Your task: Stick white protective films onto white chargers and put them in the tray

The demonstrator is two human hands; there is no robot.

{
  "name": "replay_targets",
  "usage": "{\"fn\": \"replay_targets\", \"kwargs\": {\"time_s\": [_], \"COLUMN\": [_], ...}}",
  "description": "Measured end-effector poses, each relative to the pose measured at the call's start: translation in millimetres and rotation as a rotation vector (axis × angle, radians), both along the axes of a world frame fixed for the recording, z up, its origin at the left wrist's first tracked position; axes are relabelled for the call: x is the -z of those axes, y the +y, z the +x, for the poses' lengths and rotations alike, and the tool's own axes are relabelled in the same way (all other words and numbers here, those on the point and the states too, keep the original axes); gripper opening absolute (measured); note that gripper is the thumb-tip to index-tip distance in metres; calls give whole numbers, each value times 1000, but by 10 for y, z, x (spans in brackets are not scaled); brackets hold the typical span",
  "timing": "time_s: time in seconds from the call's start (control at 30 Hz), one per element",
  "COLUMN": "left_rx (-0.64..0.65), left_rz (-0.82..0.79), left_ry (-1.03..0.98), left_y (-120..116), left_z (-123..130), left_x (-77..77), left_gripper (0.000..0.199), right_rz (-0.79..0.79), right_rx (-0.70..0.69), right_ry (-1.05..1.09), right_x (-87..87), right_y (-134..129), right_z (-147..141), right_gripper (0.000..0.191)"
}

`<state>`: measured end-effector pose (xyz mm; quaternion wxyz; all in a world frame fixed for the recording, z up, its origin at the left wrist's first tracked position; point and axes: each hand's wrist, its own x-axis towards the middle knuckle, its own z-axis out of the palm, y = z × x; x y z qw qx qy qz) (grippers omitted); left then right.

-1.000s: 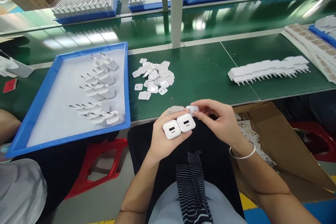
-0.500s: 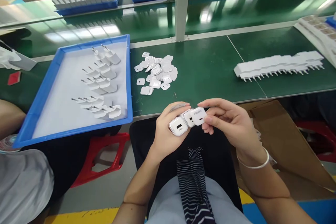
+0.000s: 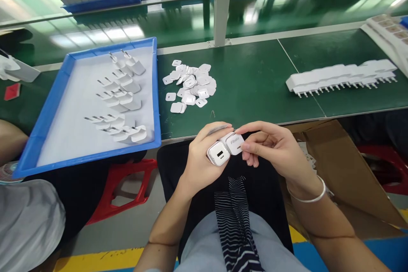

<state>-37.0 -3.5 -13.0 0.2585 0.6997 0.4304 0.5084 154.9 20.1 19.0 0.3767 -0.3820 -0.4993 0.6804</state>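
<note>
While the left hand [image 3: 200,159] clasps two chargers [image 3: 218,154], the right hand [image 3: 272,146] pinches a printed cover [image 3: 235,145] against one; the other, bare, seems left to do; loose covers [image 3: 191,87] lie beyond the grip.

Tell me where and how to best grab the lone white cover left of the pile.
Probably pinch the lone white cover by opposite edges, from above and left: it lies flat on the green bench, with the pile close on its right.
</note>
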Motion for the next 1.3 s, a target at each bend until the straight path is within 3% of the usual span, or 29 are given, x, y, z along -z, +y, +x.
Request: {"fn": "replay_targets", "kwargs": {"time_s": [0.53, 1.3], "left_rx": [0, -23], "left_rz": [11, -28], "left_ry": [18, 6], "left_y": [-3, -8], "left_z": [-2, 48], "left_x": [14, 43], "left_gripper": [45, 40], "right_rz": [-78, -35], "right_rx": [-42, -1], "right_ry": [-8, -168], "right_x": [21, -33], "right_y": [38, 16], "right_z": [28, -23], "right_gripper": [33, 31]}}
